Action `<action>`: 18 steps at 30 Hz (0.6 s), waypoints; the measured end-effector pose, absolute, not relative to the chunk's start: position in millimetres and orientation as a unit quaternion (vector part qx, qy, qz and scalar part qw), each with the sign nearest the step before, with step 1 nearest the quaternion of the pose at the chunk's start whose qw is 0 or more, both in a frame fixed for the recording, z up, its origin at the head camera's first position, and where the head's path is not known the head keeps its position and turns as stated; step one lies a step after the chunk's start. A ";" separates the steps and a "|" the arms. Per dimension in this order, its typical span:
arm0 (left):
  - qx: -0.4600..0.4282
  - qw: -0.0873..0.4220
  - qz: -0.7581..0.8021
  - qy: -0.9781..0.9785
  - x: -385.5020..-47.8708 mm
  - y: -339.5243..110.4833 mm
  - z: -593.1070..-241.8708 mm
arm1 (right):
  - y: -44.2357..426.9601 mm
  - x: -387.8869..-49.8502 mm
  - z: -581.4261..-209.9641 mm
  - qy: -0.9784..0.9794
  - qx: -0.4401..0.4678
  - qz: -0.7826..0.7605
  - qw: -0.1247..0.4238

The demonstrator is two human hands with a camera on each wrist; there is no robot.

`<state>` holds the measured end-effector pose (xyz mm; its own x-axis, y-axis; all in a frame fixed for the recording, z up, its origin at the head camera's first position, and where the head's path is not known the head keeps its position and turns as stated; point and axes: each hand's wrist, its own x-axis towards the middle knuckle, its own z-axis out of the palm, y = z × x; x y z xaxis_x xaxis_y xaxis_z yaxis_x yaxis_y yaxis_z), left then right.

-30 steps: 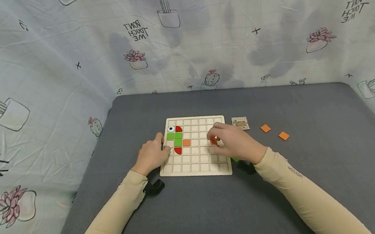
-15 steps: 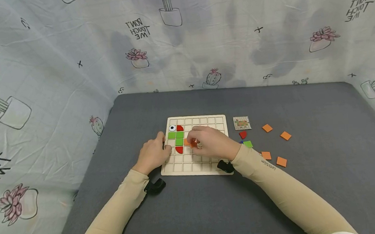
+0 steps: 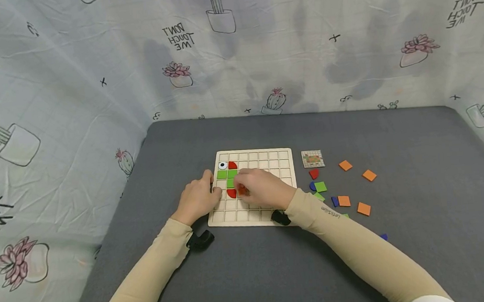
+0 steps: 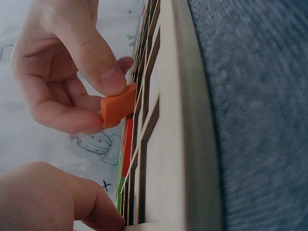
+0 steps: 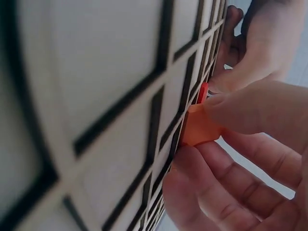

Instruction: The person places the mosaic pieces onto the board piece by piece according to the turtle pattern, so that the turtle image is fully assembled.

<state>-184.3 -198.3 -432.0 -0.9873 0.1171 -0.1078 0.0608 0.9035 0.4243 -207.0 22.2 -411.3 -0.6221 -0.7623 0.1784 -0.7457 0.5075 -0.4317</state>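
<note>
Facing board (image 3: 280,175) edge-on; orange tile (image 4: 117,107)

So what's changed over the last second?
The right hand moved left across the wooden grid board, carrying an orange square tile to beside the lower red piece. That uncovered loose orange tiles on the right. Nothing visibly let go. The left hand stays at the board's left edge; the eye tile and green tiles haven't moved.

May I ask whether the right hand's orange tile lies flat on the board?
Not flat: in both wrist views the right hand pinches the orange tile, which sticks out from the board.
</note>
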 end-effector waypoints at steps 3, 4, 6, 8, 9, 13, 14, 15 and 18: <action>0.047 0.065 0.216 0.973 -184.0 -198.5 -431.4 | 20.6 -206.8 -413.1 0.872 -0.433 -0.230 0.013; 0.047 0.064 0.217 0.973 -183.9 -198.4 -431.2 | 20.4 -206.8 -413.9 0.873 -0.432 -0.226 0.011; 0.046 0.064 0.217 0.973 -183.6 -198.2 -431.0 | 20.2 -206.7 -414.5 0.874 -0.434 -0.220 0.007; 0.045 0.064 0.217 0.973 -183.4 -198.0 -430.9 | 20.0 -207.1 -415.6 0.872 -0.440 -0.212 0.002; 0.044 0.064 0.217 0.973 -183.3 -197.9 -430.9 | 20.1 -207.2 -416.0 0.871 -0.444 -0.210 -0.001; 0.044 0.062 0.217 0.973 -183.3 -197.3 -430.6 | 20.8 -207.5 -416.8 0.868 -0.453 -0.203 -0.007; 0.045 0.061 0.217 0.973 -183.4 -197.2 -430.6 | 20.9 -207.4 -416.8 0.868 -0.453 -0.202 -0.008; 0.045 0.060 0.217 0.973 -183.5 -197.2 -430.4 | 21.1 -207.4 -416.8 0.869 -0.453 -0.201 -0.008; 0.046 0.059 0.215 0.974 -183.8 -197.0 -430.2 | 21.8 -207.4 -416.6 0.870 -0.452 -0.199 -0.006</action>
<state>-183.8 -197.0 -430.2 -0.9888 0.1143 -0.0959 0.0634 0.9037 0.4235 -207.4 21.8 -416.6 -0.5919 -0.7831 0.1906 -0.7881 0.5128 -0.3405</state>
